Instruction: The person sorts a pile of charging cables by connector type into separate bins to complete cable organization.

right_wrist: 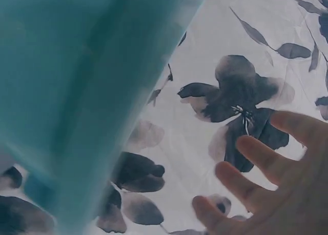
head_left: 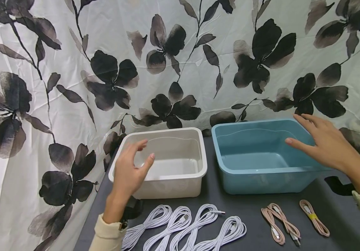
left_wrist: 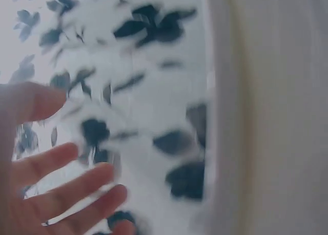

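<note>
My left hand (head_left: 130, 170) hovers at the left side of a white plastic bin (head_left: 173, 188), its fingers spread and holding nothing. In the left wrist view the fingers (left_wrist: 87, 186) stand apart beside the bin's pale wall. At the right end of a blue bin (head_left: 261, 183) is my right hand (head_left: 327, 143), thumb and fingers extended over the rim. The right wrist view shows those fingers (right_wrist: 256, 168) spread, with the blue wall (right_wrist: 61, 91) at the left. Both bins have nothing visible inside.
Several bundled white cables (head_left: 195, 226) lie in front of the white bin. Pinkish cables (head_left: 282, 223) lie before the blue bin, and another with a yellow tie (head_left: 314, 218) is further right. A floral curtain (head_left: 180, 80) hangs behind the dark table (head_left: 252, 230).
</note>
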The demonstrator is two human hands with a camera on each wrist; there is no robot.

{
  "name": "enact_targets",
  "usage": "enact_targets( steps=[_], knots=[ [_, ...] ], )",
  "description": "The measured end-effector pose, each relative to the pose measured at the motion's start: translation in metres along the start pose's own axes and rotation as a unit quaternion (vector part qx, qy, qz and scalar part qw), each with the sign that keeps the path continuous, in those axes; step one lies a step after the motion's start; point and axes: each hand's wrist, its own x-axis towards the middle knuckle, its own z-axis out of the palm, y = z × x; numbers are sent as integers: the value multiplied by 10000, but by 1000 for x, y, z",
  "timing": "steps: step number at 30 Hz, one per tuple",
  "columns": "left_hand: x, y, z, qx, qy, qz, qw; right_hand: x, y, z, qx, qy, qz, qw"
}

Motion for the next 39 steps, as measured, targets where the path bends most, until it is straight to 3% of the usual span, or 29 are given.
enact_targets(
  steps=[4,9,12,15,18,22,26,28,32,36,39],
  knots=[
    [-22,25,27,-1131,600,202,9916,-21,1,5,461,627,36,9970],
    [-45,55,60,-2240,778,506,9701,-48,0,14,975,1342,341,9856],
    [-57,70,80,-2645,708,723,9591,-64,2,23,1243,1913,496,9724],
    [-68,82,99,-2887,553,723,9531,-80,5,34,1439,2443,585,9572],
    [-78,92,118,-3047,347,666,9495,-94,9,44,1490,2756,691,9471],
    [-90,103,140,-3209,-60,364,9464,-109,15,56,1439,2885,861,9427],
    [-95,111,155,-3146,-597,-140,9473,-120,20,67,1227,2625,1314,9480],
    [-95,114,161,-3008,-828,-359,9494,-124,23,71,1052,2317,1637,9531],
    [-92,120,169,-2796,-1141,-693,9508,-131,26,79,900,1648,2350,9537],
    [-88,126,176,-2664,-1295,-926,9506,-132,33,83,793,776,2755,9549],
    [-83,130,180,-2610,-1350,-1093,9496,-131,40,86,579,-70,2745,9598]
  ],
)
